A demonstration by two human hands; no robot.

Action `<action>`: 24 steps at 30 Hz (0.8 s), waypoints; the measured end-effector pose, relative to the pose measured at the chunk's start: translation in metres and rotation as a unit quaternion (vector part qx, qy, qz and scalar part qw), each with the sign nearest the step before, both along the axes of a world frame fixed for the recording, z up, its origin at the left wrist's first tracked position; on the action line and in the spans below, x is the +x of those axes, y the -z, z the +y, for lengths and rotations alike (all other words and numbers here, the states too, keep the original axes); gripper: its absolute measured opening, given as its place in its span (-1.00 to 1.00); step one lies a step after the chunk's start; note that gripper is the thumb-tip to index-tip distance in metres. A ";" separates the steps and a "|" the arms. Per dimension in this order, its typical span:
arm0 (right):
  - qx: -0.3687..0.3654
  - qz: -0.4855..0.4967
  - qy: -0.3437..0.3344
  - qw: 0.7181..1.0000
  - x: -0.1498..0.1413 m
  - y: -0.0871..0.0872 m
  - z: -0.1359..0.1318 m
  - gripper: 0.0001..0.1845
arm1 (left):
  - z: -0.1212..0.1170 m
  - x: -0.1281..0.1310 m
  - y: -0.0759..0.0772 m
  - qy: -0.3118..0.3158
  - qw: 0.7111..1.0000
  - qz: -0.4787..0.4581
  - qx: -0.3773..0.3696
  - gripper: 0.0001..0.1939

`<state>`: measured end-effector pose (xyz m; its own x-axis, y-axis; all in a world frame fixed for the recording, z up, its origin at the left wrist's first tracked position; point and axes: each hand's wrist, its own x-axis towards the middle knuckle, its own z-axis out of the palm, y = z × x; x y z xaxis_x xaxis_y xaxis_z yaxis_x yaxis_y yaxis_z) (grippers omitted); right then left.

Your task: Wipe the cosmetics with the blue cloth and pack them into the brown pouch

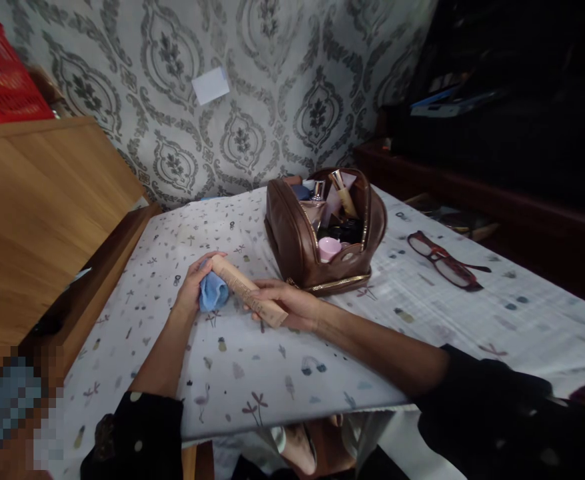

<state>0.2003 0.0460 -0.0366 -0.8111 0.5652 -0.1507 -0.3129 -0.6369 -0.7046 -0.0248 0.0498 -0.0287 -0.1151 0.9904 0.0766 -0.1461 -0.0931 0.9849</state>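
Over patterned tablecloth (252,393), hands (295,305) clamp a beige, lettered tube (237,282), the left (191,285) also gripping blue cloth (213,293).

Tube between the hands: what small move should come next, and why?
Probably wipe the cloth along the tube: the left hand holds the cloth by one end, and the right hand grips nearer the other.

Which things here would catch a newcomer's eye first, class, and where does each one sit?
The open brown leather bag stands out most, packed with small cosmetic items near the table's far edge. In front of it, to the left, two hands hold a peach tube, with a bright blue cloth beneath the left one. The red crate glows at upper left.
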 end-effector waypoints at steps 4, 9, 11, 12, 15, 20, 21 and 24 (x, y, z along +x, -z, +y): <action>0.039 -0.046 -0.006 0.998 -0.001 0.001 -0.002 -0.57 | 0.000 0.004 -0.002 -0.010 1.000 0.009 0.021 -0.55; 0.159 -0.125 0.046 0.978 -0.006 0.002 -0.007 -0.57 | 0.001 0.010 0.001 -0.017 0.994 0.093 0.057 -0.55; 0.199 -0.145 0.058 0.967 -0.006 0.003 -0.008 -0.57 | 0.001 0.011 0.003 -0.023 0.986 0.154 0.052 -0.57; 0.211 -0.152 0.058 0.964 -0.006 0.004 -0.008 -0.57 | 0.000 0.012 0.003 -0.025 0.982 0.182 0.051 -0.57; 0.210 -0.159 0.046 0.964 -0.005 0.005 -0.008 -0.58 | -0.001 0.014 0.003 -0.029 0.971 0.229 0.064 -0.62; 0.151 -0.127 0.023 0.980 -0.003 0.007 -0.007 -0.57 | -0.003 0.016 0.000 -0.035 0.971 0.227 0.072 -0.66; 0.137 -0.112 0.019 0.984 -0.003 0.008 -0.008 -0.58 | -0.003 0.016 0.000 -0.036 0.971 0.225 0.072 -0.66; 0.101 -0.058 0.013 0.993 -0.005 0.010 -0.008 -0.54 | -0.004 0.015 -0.001 -0.037 0.973 0.217 0.070 -0.67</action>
<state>0.1953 0.0379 -0.0467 -0.7799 0.6137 -0.1234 -0.2363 -0.4711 -0.8498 -0.0093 0.0462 -0.0282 -0.1125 0.9568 0.2682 0.2929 -0.2260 0.9290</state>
